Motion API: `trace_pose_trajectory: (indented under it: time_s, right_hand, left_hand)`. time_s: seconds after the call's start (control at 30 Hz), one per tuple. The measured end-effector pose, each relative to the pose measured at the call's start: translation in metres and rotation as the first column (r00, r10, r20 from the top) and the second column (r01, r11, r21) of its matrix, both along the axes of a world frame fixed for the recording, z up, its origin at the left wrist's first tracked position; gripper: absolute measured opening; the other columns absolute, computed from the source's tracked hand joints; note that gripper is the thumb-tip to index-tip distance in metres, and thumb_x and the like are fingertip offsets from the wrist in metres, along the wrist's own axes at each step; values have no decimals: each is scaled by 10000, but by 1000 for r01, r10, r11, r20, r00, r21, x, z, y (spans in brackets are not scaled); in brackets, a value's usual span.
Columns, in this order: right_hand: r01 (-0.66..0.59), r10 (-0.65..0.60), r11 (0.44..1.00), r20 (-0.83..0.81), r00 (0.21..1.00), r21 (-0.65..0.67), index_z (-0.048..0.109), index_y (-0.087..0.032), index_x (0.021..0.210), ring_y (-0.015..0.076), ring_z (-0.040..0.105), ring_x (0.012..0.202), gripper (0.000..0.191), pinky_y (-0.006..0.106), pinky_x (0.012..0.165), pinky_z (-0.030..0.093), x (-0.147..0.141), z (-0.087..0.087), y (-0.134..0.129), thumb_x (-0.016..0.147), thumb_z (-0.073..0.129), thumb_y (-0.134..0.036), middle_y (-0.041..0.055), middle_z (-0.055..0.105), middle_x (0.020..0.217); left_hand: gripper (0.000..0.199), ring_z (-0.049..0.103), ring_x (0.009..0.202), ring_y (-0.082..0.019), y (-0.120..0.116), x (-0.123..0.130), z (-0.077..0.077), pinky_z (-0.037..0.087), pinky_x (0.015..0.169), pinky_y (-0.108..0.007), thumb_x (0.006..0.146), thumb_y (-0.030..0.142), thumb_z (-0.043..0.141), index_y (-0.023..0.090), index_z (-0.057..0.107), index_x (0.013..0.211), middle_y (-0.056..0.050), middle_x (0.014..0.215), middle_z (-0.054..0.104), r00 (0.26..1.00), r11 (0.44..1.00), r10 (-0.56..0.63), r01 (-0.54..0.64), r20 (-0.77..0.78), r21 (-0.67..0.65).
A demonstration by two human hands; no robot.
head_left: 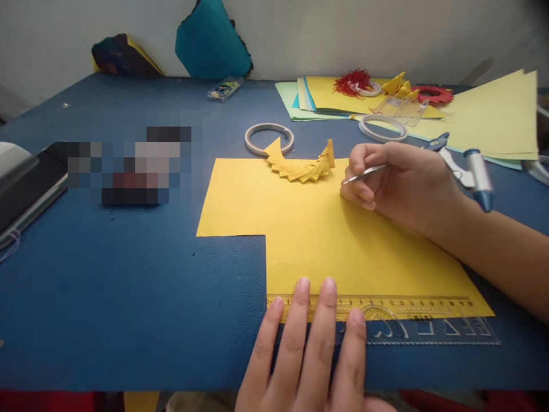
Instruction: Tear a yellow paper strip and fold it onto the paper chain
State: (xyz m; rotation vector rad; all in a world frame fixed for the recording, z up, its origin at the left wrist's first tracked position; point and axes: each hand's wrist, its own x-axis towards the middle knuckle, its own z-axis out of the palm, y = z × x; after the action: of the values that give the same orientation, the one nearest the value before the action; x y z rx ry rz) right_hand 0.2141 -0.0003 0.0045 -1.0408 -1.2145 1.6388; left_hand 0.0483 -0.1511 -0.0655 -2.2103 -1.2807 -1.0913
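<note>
A yellow paper sheet (317, 223) with a notch cut out at its lower left lies on the blue table (128, 286). Across its near edge lies a clear plastic ruler (433, 329) with cut-out shapes. My left hand (309, 349) rests on the ruler's left part, fingers spread and flat. Above the sheet's right side, my right hand (386, 177) holds a thin metallic pen-like tool (364, 173) between its fingers, its tip pointing left. A curved chain of folded yellow paper (302, 169) sits at the sheet's far edge.
Tape rolls (269, 139) (383, 128) lie beyond the sheet. A blue and white compass-like tool (476, 174) is behind my right wrist. Coloured papers (493, 117) with red tassels (354, 83) are at the back right. A dark object (34, 183) is at the left.
</note>
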Motion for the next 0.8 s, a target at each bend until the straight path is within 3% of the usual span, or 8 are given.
trace_pose_trajectory:
  time_s: [0.13, 0.23, 0.37, 0.57, 0.7, 0.8]
  right_hand:
    - [-96, 94, 994, 33, 995, 57, 473, -183, 544, 87, 383, 347, 206, 226, 404, 285, -2, 0, -12, 725, 377, -158, -12, 430, 365]
    - [-129, 124, 990, 93, 988, 56, 455, -178, 518, 69, 322, 333, 222, 220, 370, 235, -9, 2, -28, 723, 373, -153, -29, 388, 373]
    - [-303, 277, 949, 220, 935, 92, 436, -165, 499, 56, 342, 354, 253, 194, 348, 230, -19, 6, -47, 729, 358, -93, -41, 387, 419]
    - [-385, 242, 878, 432, 869, 282, 347, -169, 453, 54, 333, 395, 300, 186, 391, 263, -25, 6, -54, 733, 328, -63, -34, 382, 441]
    - [-426, 258, 854, 467, 846, 299, 342, -175, 477, 63, 334, 407, 291, 191, 398, 263, -23, 5, -53, 745, 325, -65, -35, 363, 448]
    - [-429, 270, 861, 470, 841, 273, 336, -180, 471, 65, 338, 402, 296, 193, 391, 265, -22, 6, -52, 741, 318, -61, -32, 363, 450]
  left_hand:
    - [497, 572, 1008, -184, 2, -7, 5, 404, 992, -364, 869, 569, 321, 244, 646, 1057, -41, 938, 628, 999, 998, 31, -31, -18, 49]
    - [518, 588, 914, -162, 5, -21, 14, 405, 994, -356, 847, 602, 333, 261, 616, 1115, -37, 946, 615, 974, 998, -54, 57, -221, 8]
    - [546, 577, 894, -156, 10, -33, 21, 425, 971, -341, 830, 625, 338, 261, 597, 1144, -33, 960, 607, 903, 987, -156, 162, -400, -19]
    - [499, 585, 883, -158, 4, -19, 9, 383, 1012, -370, 856, 579, 344, 247, 621, 1106, -35, 924, 613, 984, 999, -27, 35, -174, 40]
    - [402, 577, 935, -166, -2, -15, 11, 386, 1012, -363, 863, 509, 414, 271, 606, 1124, -24, 974, 609, 981, 997, -32, 19, -193, -68]
    - [378, 572, 949, -170, -4, -15, 13, 391, 1007, -364, 870, 482, 419, 270, 611, 1117, -25, 980, 609, 988, 998, -7, -3, -157, -61]
